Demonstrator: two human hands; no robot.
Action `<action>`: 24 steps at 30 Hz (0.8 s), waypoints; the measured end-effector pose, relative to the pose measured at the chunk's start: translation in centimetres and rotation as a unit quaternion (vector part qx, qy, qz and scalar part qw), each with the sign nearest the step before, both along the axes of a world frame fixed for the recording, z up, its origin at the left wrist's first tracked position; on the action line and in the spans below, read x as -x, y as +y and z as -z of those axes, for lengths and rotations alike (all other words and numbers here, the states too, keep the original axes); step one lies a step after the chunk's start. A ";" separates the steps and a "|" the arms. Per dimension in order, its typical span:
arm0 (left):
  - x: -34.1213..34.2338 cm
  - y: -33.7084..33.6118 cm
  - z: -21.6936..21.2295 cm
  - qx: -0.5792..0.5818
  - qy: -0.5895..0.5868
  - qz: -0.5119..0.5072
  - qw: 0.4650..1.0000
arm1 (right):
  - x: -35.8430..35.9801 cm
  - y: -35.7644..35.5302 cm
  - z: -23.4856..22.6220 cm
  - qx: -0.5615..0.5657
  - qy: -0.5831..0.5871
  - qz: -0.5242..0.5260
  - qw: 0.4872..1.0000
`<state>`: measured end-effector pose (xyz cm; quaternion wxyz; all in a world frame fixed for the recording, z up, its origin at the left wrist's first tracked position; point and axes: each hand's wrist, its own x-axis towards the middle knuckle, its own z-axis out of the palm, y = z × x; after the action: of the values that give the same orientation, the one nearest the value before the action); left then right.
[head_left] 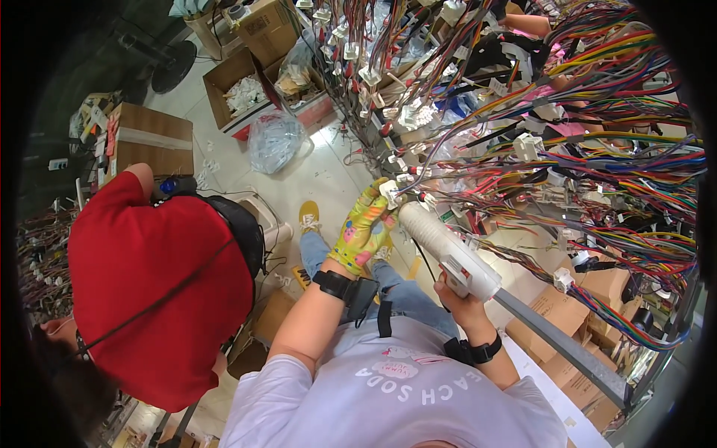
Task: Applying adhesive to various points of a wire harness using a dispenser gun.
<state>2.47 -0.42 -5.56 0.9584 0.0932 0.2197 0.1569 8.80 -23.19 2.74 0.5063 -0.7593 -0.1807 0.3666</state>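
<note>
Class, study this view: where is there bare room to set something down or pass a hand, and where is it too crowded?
Free: the pale floor strip between the clear plastic bag and the wire board. Crowded: the hanging wire harnesses, where the gloved left hand holds a white connector and the right hand grips a white tool. Open cardboard boxes fill the floor beyond.

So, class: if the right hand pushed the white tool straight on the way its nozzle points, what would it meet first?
Probably the small white connector pinched by the gloved left hand; the white tool in the right hand points at it, though depth is uncertain.
</note>
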 end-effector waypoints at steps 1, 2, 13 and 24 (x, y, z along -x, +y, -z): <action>0.0 0.0 -0.3 0.004 0.004 -0.002 1.000 | 0.0 0.0 -0.1 0.000 0.000 0.000 1.000; 0.0 0.0 -0.4 0.008 0.010 -0.004 1.000 | 0.0 -0.1 -0.3 0.002 0.008 -0.009 1.000; 0.3 0.2 3.1 0.051 0.030 0.036 0.998 | -0.4 -1.0 -0.3 0.005 -0.043 -0.067 0.997; -1.2 1.1 1.6 0.008 0.128 0.096 0.987 | 0.1 -0.9 -0.5 0.006 0.061 -0.015 0.998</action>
<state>3.70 0.67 -7.16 0.9335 0.1252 0.3323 0.0490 8.71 -24.08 3.26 0.5065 -0.7358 -0.1582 0.4207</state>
